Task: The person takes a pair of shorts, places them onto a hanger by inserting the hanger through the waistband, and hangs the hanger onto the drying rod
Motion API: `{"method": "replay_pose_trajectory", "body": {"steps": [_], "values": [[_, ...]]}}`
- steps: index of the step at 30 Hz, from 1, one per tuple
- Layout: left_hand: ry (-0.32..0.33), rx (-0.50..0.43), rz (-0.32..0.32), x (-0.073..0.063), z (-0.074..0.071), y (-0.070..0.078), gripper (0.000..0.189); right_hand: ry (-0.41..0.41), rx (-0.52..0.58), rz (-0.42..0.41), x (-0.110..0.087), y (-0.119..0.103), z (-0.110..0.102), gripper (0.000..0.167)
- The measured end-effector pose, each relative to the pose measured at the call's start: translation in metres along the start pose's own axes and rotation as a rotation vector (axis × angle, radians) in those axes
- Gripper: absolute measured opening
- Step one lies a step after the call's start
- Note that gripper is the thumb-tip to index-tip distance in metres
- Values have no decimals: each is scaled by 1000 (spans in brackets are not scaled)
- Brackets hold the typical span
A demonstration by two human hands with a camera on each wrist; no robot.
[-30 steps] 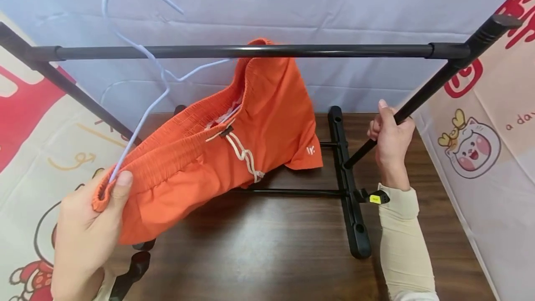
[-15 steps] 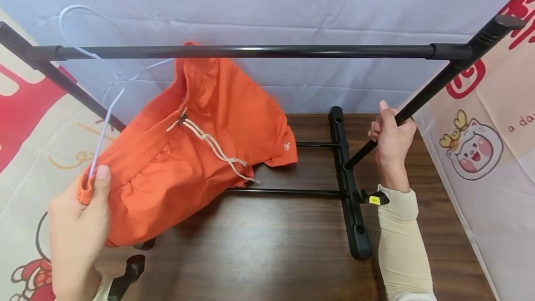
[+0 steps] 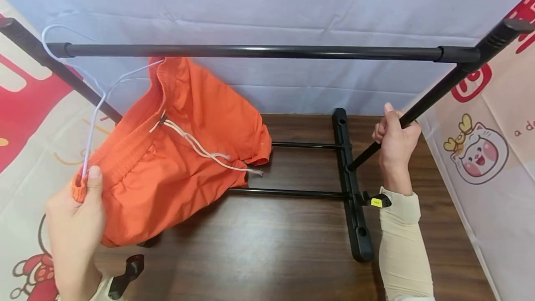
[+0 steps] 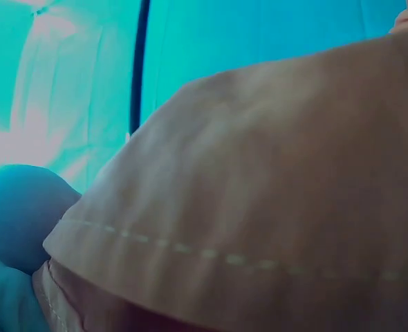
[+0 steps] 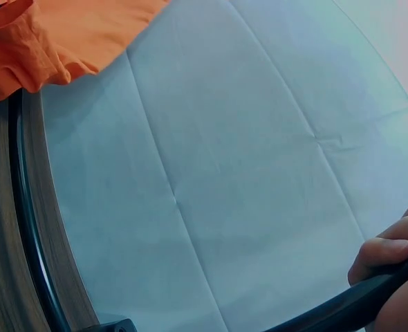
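Note:
Orange drawstring shorts stretch along a pale lavender hanger in the head view. My left hand pinches the waistband corner, with the thumb on top and the hanger's end inside the fabric. The hanger's hook overlaps the left end of the black clothes rack's top bar; whether it bears on the bar I cannot tell. My right hand grips the rack's right upright, also in the right wrist view, where fingers curl round it. Shorts fabric fills most of the left wrist view.
The rack's right foot and lower crossbars stand on a dark wood-grain surface. A pale cloth wall rises behind. Panels with cartoon prints flank both sides.
My left hand has moved left and a little down, carrying the shorts and hanger to the rack's left end. The hook has come lower. My right hand keeps its grip on the upright.

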State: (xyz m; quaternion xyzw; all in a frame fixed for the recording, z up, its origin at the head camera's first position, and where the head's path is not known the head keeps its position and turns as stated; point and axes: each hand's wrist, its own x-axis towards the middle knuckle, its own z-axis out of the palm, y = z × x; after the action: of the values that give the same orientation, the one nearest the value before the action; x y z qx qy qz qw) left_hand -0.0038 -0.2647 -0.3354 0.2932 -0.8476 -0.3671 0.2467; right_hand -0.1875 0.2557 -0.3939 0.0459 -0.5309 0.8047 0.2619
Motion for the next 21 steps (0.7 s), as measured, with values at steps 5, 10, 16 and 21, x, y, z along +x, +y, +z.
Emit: {"method": "replay_pose_trajectory", "body": {"steps": [5, 10, 16, 21], "values": [[-32, 45, -33, 3, 3, -12, 52, 13, 17, 15, 0, 1, -1, 54], [-36, 57, -30, 0, 2, -16, 52, 44, 25, 26, -1, 0, -2, 52], [-66, 106, 28, -6, 8, -12, 49, 51, 17, 18, 0, 1, -3, 52], [-80, 120, 37, -8, 11, -10, 47, 63, 25, 37, 1, 1, 0, 53]]}}
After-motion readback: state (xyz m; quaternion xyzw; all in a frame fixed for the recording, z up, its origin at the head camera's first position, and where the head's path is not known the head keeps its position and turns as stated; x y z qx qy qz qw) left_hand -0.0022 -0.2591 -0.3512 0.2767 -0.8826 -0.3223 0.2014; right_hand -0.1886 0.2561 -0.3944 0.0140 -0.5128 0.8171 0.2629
